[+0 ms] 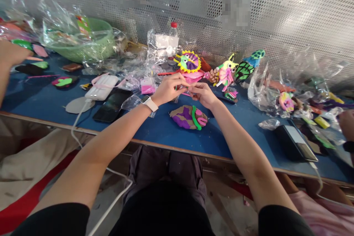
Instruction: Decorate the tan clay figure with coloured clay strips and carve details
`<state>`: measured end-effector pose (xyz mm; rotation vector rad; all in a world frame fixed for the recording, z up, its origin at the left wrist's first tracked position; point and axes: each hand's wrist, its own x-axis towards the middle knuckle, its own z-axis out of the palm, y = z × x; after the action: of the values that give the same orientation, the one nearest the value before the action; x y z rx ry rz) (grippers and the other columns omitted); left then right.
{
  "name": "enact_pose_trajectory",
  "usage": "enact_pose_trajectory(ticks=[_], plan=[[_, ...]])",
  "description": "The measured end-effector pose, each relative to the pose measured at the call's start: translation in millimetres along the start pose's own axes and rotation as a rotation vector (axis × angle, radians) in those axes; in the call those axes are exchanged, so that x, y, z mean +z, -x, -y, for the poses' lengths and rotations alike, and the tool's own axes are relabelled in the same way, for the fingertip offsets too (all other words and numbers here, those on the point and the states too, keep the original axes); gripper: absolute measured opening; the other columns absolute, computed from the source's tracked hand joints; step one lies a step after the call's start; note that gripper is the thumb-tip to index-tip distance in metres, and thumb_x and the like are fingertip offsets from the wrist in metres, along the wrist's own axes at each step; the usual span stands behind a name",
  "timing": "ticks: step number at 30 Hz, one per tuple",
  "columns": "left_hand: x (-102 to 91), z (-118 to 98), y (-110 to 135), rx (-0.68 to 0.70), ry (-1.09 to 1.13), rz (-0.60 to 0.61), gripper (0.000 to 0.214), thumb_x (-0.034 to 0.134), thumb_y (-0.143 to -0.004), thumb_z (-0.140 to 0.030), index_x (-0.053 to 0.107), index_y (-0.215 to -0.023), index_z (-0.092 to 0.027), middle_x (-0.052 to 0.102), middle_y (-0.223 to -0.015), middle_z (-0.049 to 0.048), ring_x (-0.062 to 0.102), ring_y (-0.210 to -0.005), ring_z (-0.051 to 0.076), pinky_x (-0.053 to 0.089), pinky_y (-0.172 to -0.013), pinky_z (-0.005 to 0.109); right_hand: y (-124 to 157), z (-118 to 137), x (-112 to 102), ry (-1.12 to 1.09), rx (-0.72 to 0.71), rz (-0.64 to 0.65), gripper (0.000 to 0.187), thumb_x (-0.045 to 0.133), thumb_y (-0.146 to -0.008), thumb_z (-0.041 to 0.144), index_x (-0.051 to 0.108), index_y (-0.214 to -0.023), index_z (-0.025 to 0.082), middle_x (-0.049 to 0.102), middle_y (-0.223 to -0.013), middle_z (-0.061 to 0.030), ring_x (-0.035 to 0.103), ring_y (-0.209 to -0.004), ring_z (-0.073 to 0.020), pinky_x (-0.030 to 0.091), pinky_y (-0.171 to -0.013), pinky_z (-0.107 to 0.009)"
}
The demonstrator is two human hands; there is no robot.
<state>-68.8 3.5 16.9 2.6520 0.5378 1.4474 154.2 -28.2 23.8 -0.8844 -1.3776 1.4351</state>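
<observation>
My left hand (pixel 169 88) and my right hand (pixel 202 94) meet above the blue table (pixel 166 129), fingers pinched together on a small pink piece of clay (pixel 190 81) between them. A white watch sits on my left wrist. Just below my hands lies a flat purple and brown clay shape (pixel 188 117) with green and pink strips on its right side. Behind my hands stand colourful clay figures: a yellow-rimmed purple one (pixel 189 61), a pink and yellow one (pixel 225 72) and a green leaf-like one (pixel 246 69).
A black phone (pixel 112 105), a white power bank (pixel 101 86) with cable and a pink clay block (pixel 147 86) lie left. A green basin (pixel 85 44) and crumpled plastic bags sit behind. Another person's hand (pixel 9 53) reaches in far left. A dark phone (pixel 295 142) lies right.
</observation>
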Motion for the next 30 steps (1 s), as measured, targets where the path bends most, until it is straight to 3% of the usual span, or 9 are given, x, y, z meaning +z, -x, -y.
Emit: enact_pose_trajectory(ticks=[6, 11, 16, 30], plan=[[-1.0, -1.0, -0.6, -0.012, 0.013, 0.048, 0.018, 0.077, -0.11, -0.038, 0.087, -0.111, -0.022, 0.081, -0.113, 0.0097, 0.077, -0.1, 0.022, 0.063, -0.091, 0.038, 0.4, 0.5, 0.2, 0.001, 0.013, 0.02, 0.043, 0.106, -0.056, 0.046, 0.08, -0.077, 0.02, 0.063, -0.061, 0.0021, 0.052, -0.057, -0.0115, 0.032, -0.047, -0.024], [-1.0, -1.0, -0.9, -0.018, -0.009, 0.029, 0.02, 0.081, -0.108, -0.041, 0.086, -0.107, -0.021, 0.08, -0.11, 0.0096, 0.072, -0.081, 0.018, 0.061, -0.079, 0.034, 0.7, 1.4, 0.9, -0.014, 0.025, 0.036, 0.046, 0.108, -0.055, 0.047, 0.078, -0.077, 0.02, 0.063, -0.064, 0.0022, 0.052, -0.057, -0.0108, 0.032, -0.046, -0.023], [-1.2, -0.7, -0.7, 0.056, 0.013, 0.026, 0.018, 0.078, -0.11, -0.037, 0.086, -0.111, -0.021, 0.08, -0.11, 0.0098, 0.076, -0.092, 0.021, 0.061, -0.083, 0.036, 1.6, 2.9, 3.2, -0.017, 0.027, 0.028, 0.045, 0.107, -0.054, 0.044, 0.077, -0.076, 0.018, 0.063, -0.064, 0.0016, 0.052, -0.057, -0.0106, 0.032, -0.046, -0.023], [0.1, -4.4, -0.6, -0.041, 0.012, -0.004, 0.021, 0.082, -0.107, -0.041, 0.085, -0.107, -0.021, 0.078, -0.108, 0.0077, 0.066, -0.072, 0.014, 0.06, -0.074, 0.032, 1.9, 3.0, 4.4, -0.024, 0.034, 0.027, 0.044, 0.107, -0.055, 0.048, 0.079, -0.076, 0.02, 0.064, -0.065, 0.0015, 0.052, -0.059, -0.0111, 0.031, -0.047, -0.024]])
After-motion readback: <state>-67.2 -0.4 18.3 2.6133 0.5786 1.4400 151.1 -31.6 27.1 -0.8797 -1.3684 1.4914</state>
